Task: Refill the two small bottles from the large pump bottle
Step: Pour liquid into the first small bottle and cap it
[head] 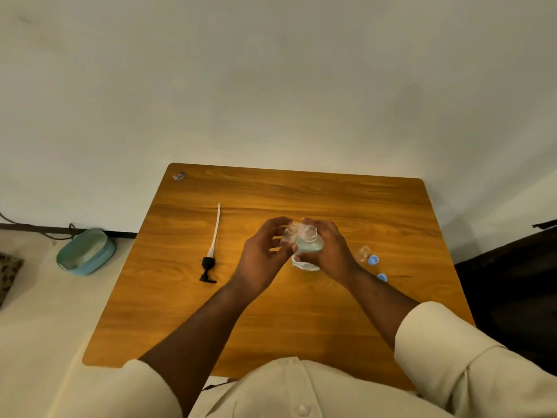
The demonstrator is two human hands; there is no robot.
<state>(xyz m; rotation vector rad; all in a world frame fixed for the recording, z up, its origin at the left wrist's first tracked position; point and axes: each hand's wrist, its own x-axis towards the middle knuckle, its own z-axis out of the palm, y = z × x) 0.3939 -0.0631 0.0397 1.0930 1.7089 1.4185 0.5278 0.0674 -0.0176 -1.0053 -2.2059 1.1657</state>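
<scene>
My right hand (331, 251) grips the large clear bottle (309, 251), which holds pale blue-green liquid and has its neck uncapped. My left hand (262, 254) holds a small clear bottle (290, 233) right against the large bottle's neck. A second small clear bottle (364, 253) stands uncapped on the table to the right. Two blue caps (373, 260) (382, 277) lie beside it. The black pump head with its long white tube (212, 251) lies on the table to the left.
The wooden table (271, 321) has rounded corners and stands against a pale wall. A small wrapper (179, 176) lies at its far left corner. A teal basin (86, 251) sits on the floor at the left. Dark furniture (512, 282) stands at the right.
</scene>
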